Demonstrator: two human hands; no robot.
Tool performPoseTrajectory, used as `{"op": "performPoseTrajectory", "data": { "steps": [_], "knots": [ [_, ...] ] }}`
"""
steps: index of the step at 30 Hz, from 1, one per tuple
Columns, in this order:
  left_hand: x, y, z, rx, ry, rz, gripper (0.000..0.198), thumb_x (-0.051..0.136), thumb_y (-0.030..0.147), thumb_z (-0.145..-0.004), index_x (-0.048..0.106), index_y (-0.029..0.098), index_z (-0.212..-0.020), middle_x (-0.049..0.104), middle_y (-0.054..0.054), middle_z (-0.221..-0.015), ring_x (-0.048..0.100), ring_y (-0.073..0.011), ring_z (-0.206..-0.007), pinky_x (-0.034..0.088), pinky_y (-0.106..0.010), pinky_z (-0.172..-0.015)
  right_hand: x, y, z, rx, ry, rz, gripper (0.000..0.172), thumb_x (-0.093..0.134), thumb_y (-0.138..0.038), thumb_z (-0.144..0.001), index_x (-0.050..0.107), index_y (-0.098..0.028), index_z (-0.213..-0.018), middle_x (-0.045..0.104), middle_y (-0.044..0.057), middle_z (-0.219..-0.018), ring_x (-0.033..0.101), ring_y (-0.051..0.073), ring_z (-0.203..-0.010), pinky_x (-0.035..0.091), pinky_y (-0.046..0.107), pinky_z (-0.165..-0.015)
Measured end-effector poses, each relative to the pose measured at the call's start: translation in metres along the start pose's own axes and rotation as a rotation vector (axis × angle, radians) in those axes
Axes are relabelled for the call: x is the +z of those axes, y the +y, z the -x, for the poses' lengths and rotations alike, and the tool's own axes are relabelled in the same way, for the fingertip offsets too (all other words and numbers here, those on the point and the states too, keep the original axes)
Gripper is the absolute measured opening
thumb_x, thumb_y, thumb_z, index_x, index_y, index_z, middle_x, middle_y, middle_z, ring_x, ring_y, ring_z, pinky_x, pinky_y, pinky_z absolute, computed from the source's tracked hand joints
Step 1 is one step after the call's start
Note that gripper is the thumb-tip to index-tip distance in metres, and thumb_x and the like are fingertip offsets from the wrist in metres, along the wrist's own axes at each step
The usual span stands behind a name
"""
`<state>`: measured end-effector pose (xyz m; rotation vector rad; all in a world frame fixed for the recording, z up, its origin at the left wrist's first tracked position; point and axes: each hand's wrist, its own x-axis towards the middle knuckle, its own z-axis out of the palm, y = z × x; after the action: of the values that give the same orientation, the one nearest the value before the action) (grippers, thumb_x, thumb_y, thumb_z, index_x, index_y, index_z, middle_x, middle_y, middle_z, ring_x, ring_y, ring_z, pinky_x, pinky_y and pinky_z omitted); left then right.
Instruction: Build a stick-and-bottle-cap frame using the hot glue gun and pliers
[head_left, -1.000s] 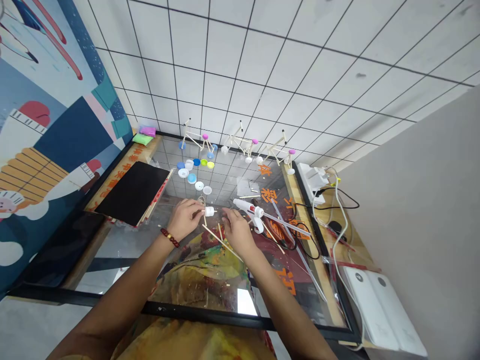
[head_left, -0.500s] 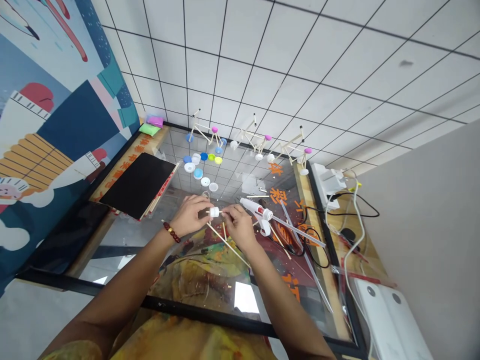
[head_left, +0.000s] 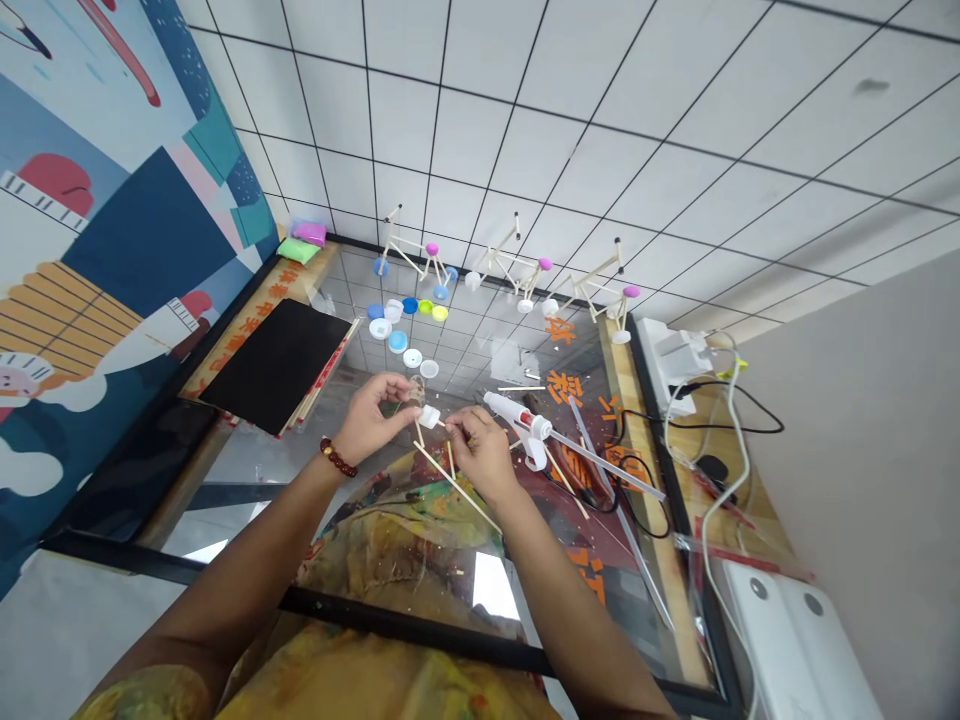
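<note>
White bottle cap (head_left: pixel 430 416): While it sits between both hands above the glass tabletop (head_left: pixel 251 465) in the head view, an uneven push could cant it.
Left hand (head_left: pixel 375 418): thumb and fingers narrowed on the cap's left side; cannot tell if they pinch anything behind it. Slack hold might let the cap spin or slip.
Right hand (head_left: pixel 481 450): fingertips pinched on the thin wooden stick (head_left: pixel 439 424) at the cap's right; pressing off-line could snap it.
Glue gun (head_left: pixel 517 412): lying just beside the right hand, front end near the knuckles. Heat not visible; if hot, a careless swing could burn.
Black cable (head_left: pixel 646 512): looped right of the gun; a snag might drag nearby things.
Long loose stick (head_left: pixel 459 488): right end by the right forearm, likely swept aside if that arm shifts.
</note>
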<state>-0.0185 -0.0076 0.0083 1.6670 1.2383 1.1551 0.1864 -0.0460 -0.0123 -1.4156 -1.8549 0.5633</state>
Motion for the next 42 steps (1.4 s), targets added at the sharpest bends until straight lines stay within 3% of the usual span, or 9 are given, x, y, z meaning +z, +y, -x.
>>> {"op": "performPoseTrajectory", "data": {
  "steps": [4,9,14,17,19,22,25,33,42],
  "knots": [
    [-0.004,-0.003,-0.002,-0.166,0.212,0.086,0.017,0.067,0.034,-0.079,0.068,0.017,-0.076,0.068,-0.003,-0.073,0.062,-0.0155,-0.069,0.05,-0.028,-0.071,0.0,-0.001,0.0,0.022,0.024,-0.006,0.014,0.053,-0.021,-0.09,0.067,-0.021,-0.092,0.068,0.006,-0.094,0.065,0.02,-0.089,0.052,0.031,-0.081],
    [-0.004,-0.003,-0.002,-0.182,0.138,0.091,0.025,0.057,0.037,-0.087,0.068,0.017,-0.078,0.069,-0.004,-0.077,0.064,-0.0156,-0.074,0.051,-0.028,-0.075,-0.001,-0.003,0.002,0.008,0.028,-0.019,0.018,0.052,-0.022,-0.091,0.066,-0.022,-0.101,0.069,0.006,-0.101,0.066,0.02,-0.093,0.053,0.031,-0.084],
    [-0.001,-0.002,0.0,-0.09,0.179,-0.037,0.018,0.071,0.034,-0.077,0.063,0.017,-0.074,0.067,-0.003,-0.076,0.061,-0.0144,-0.07,0.049,-0.026,-0.069,0.0,-0.004,0.003,0.005,0.01,-0.021,0.017,0.061,-0.026,-0.087,0.067,-0.021,-0.102,0.068,0.007,-0.101,0.065,0.019,-0.088,0.053,0.029,-0.076],
    [-0.002,0.0,-0.001,-0.035,0.117,-0.121,0.018,0.064,0.032,-0.083,0.068,0.018,-0.074,0.069,-0.003,-0.075,0.063,-0.0161,-0.072,0.05,-0.028,-0.071,0.0,-0.003,0.002,-0.009,0.003,-0.006,0.011,0.058,-0.023,-0.089,0.068,-0.022,-0.094,0.067,0.006,-0.097,0.065,0.019,-0.088,0.052,0.03,-0.079],
    [-0.003,0.001,-0.001,0.049,0.032,-0.147,0.016,0.061,0.031,-0.086,0.072,0.019,-0.087,0.073,-0.006,-0.089,0.066,-0.0186,-0.085,0.052,-0.031,-0.079,0.0,-0.002,0.002,-0.016,-0.002,-0.003,0.014,0.054,-0.021,-0.091,0.068,-0.022,-0.092,0.067,0.005,-0.095,0.065,0.019,-0.088,0.051,0.03,-0.08],
    [-0.001,-0.001,0.001,0.18,-0.102,-0.24,0.025,0.068,0.028,-0.081,0.071,0.02,-0.105,0.07,-0.008,-0.109,0.064,-0.0223,-0.103,0.051,-0.036,-0.091,0.0,-0.002,0.001,-0.02,0.004,-0.001,0.013,0.054,-0.021,-0.092,0.067,-0.022,-0.092,0.067,0.005,-0.095,0.065,0.019,-0.089,0.051,0.03,-0.08],
    [0.0,-0.006,0.002,0.272,-0.196,-0.377,0.027,0.074,0.025,-0.076,0.072,0.021,-0.103,0.071,-0.008,-0.108,0.063,-0.0244,-0.104,0.049,-0.04,-0.093,0.0,-0.001,0.001,-0.024,0.01,0.004,0.013,0.053,-0.02,-0.092,0.066,-0.023,-0.092,0.067,0.005,-0.095,0.065,0.019,-0.089,0.051,0.031,-0.08],
    [-0.001,-0.011,-0.002,0.302,-0.211,-0.357,0.009,0.07,0.024,-0.083,0.076,0.022,-0.089,0.076,-0.005,-0.091,0.067,-0.0201,-0.09,0.05,-0.036,-0.085,0.001,0.001,0.001,-0.036,0.01,0.003,0.014,0.052,-0.019,-0.092,0.066,-0.022,-0.091,0.066,0.005,-0.092,0.064,0.018,-0.087,0.051,0.03,-0.079],
    [0.002,-0.013,-0.003,0.326,-0.212,-0.348,0.01,0.066,0.021,-0.085,0.076,0.022,-0.08,0.076,-0.003,-0.086,0.067,-0.0183,-0.084,0.049,-0.034,-0.081,0.001,0.001,0.001,-0.049,-0.013,-0.066,0.015,0.052,-0.018,-0.091,0.067,-0.022,-0.089,0.066,0.005,-0.09,0.064,0.018,-0.086,0.05,0.029,-0.078]
  ]
}}
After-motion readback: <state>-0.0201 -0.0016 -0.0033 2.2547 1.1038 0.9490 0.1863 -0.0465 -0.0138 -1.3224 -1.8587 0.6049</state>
